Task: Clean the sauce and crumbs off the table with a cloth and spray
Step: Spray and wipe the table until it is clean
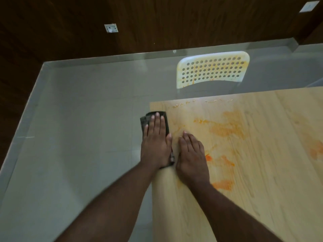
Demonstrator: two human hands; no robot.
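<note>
A dark folded cloth (167, 124) lies at the left edge of the light wooden table (262, 198), partly hanging past it. My left hand (156, 142) presses flat on the cloth with straight fingers. Just to its right, my right hand (191, 157) rests flat on the bare tabletop beside the cloth. Orange sauce smears (227, 128) spread over the table to the right of my hands, with more patches nearer me (223, 185). A row of crumbs (211, 101) lines the far edge. No spray bottle is in view.
A white perforated chair (212, 69), stained orange, stands behind the table's far edge. Grey tiled floor (78, 137) lies to the left of the table. Dark wood walls with a socket (111, 28) close off the back.
</note>
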